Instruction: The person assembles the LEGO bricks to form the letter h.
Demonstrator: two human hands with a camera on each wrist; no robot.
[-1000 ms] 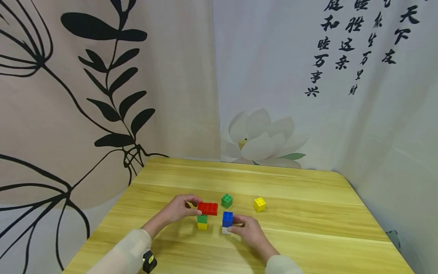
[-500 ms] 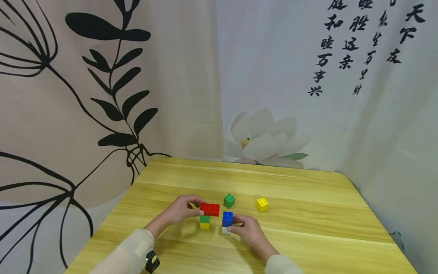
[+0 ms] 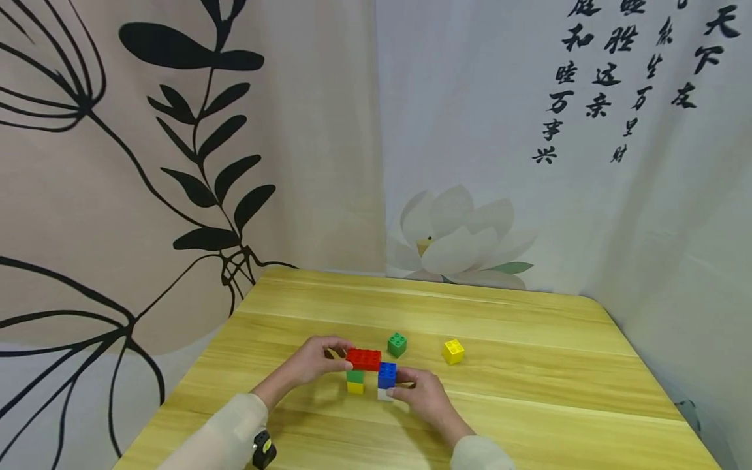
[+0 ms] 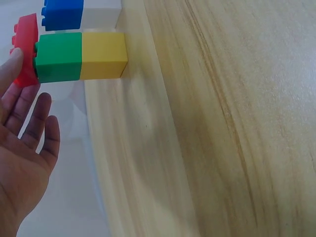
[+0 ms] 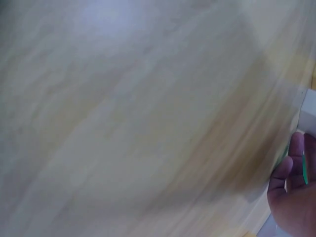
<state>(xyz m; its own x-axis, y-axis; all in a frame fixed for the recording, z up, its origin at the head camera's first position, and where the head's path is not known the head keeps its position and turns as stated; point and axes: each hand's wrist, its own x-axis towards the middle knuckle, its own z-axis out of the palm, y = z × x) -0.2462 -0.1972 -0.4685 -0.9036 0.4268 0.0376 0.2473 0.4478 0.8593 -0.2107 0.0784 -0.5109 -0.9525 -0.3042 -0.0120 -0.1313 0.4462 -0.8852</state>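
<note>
My left hand [image 3: 318, 360] pinches the left end of a long red brick [image 3: 363, 359] between thumb and fingers. That brick lies level on top of a green brick [image 4: 59, 57], which is stacked on a yellow brick [image 4: 104, 55]. Its right end reaches out beyond the stack, close to a blue brick [image 3: 386, 375]. The blue brick sits on a white brick [image 3: 384, 394], and my right hand [image 3: 427, 398] holds this second stack from its right side. In the right wrist view only part of the right hand and the white brick [image 5: 308, 113] show, at the edge.
Behind the stacks a loose green brick [image 3: 397, 344] stands on the wooden table [image 3: 529, 391]. Farther right is a loose yellow brick [image 3: 453, 352]. A printed curtain [image 3: 317, 143] hangs along the table's back edge.
My right hand has slid the blue and white stack left, narrowing the gap to the red brick. The left hand keeps its grip on the red brick. The head view has shifted slightly.
</note>
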